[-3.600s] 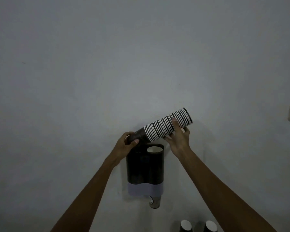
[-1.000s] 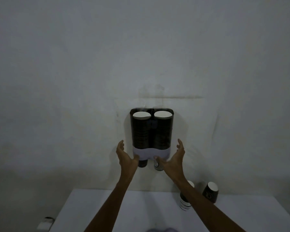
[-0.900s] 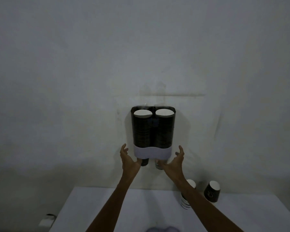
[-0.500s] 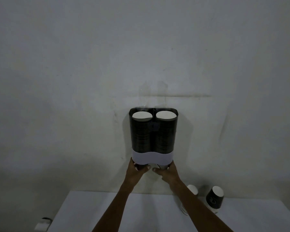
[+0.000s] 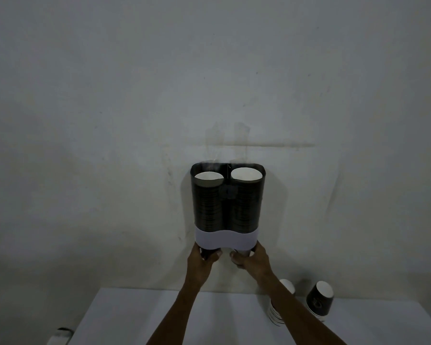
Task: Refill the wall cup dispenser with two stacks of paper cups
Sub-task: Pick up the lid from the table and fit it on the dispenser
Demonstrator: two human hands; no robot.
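The dark two-tube cup dispenser point(image 5: 228, 202) hangs on the grey wall, with a pale band across its bottom. Each tube holds a stack of paper cups: the left stack point(image 5: 207, 176) and the right stack point(image 5: 246, 174) show white insides at the top. My left hand point(image 5: 202, 259) is closed around the bottom cup sticking out under the left tube. My right hand point(image 5: 251, 259) grips the bottom cup under the right tube. Both bottom cups are mostly hidden by my fingers.
A white table point(image 5: 209, 317) stands below the dispenser against the wall. On its right side are a short stack of cups point(image 5: 278, 310), partly behind my right forearm, and a black cup stack point(image 5: 319, 301). A small white object point(image 5: 60, 337) lies at the lower left.
A stack I held tilted above the dispenser now sits in the left tube. Both open hands have since risen from beside the pale band and closed on the bottom cups.
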